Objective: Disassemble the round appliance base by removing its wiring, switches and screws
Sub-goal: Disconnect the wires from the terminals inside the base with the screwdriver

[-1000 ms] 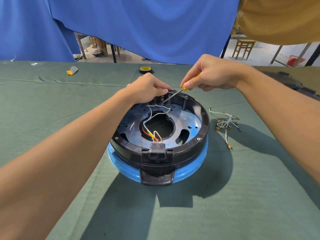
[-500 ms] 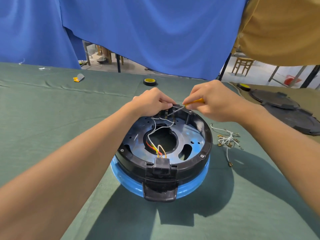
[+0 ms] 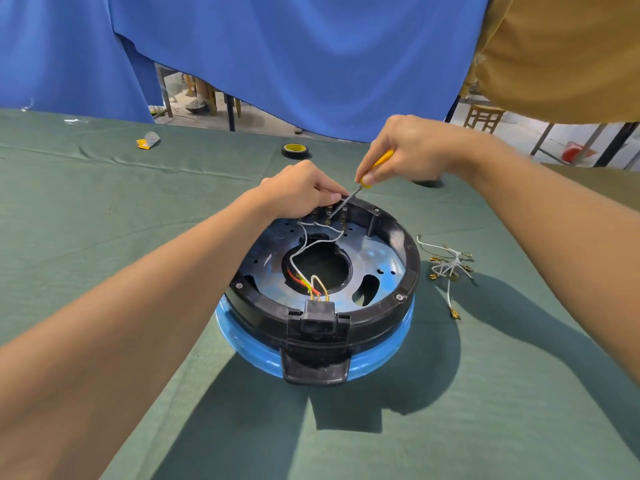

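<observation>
The right hand (image 3: 412, 150) pinches a yellow screwdriver (image 3: 379, 164), its handle mostly hidden. The left hand (image 3: 301, 192) grips the far rim of the base (image 3: 410, 268), fingertips unseen.

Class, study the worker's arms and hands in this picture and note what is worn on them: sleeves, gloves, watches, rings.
The left hand and the right hand are bare, without gloves. Both forearms are uncovered up to the picture's edge, so no sleeve shows. No watch, bracelet or ring is visible on either.
</observation>
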`<state>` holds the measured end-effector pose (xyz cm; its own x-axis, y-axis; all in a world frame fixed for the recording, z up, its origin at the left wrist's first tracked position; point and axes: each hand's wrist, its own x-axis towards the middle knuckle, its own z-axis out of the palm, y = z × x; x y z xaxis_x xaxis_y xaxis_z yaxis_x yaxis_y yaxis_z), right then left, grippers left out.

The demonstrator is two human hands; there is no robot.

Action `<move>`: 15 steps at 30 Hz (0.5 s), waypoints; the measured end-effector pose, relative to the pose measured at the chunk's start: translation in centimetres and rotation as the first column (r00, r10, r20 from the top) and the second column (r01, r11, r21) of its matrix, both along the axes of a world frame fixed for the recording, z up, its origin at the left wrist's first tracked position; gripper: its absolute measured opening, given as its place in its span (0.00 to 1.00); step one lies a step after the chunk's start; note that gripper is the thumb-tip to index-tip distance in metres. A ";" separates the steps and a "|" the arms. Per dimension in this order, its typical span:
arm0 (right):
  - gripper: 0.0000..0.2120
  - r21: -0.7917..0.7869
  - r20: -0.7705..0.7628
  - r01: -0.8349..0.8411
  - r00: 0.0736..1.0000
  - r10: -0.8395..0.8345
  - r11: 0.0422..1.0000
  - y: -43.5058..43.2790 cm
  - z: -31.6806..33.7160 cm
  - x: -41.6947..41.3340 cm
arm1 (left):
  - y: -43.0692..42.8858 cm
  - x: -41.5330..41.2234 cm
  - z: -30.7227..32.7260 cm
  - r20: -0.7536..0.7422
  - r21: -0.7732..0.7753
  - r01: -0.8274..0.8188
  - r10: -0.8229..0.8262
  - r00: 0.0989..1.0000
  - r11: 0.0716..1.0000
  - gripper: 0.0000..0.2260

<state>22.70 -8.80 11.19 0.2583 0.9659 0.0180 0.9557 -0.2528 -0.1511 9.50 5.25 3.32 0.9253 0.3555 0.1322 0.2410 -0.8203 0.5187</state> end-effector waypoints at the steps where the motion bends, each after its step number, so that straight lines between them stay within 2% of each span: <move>1: 0.04 -0.024 -0.012 0.002 1.000 -0.003 1.000 0.2 0.3 0.1 | 0.0 0.0 0.0 -0.001 0.003 -0.001 0.001 1.000 1.000 0.11; 11: 0.04 -0.161 -0.062 0.050 0.996 -0.061 0.986 2.1 1.6 0.1 | -0.1 0.1 0.0 -0.008 0.017 -0.011 0.011 1.000 1.000 0.12; 15: 0.03 -0.148 -0.070 0.034 0.997 -0.045 0.988 1.9 1.6 -0.1 | 0.0 0.1 -0.1 -0.004 0.018 -0.014 0.014 1.000 1.000 0.11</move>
<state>22.63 -6.89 12.83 0.2919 0.9456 -0.1433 0.9323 -0.3148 -0.1783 9.56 5.25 3.24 0.9209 0.3657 0.1352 0.2541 -0.8260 0.5031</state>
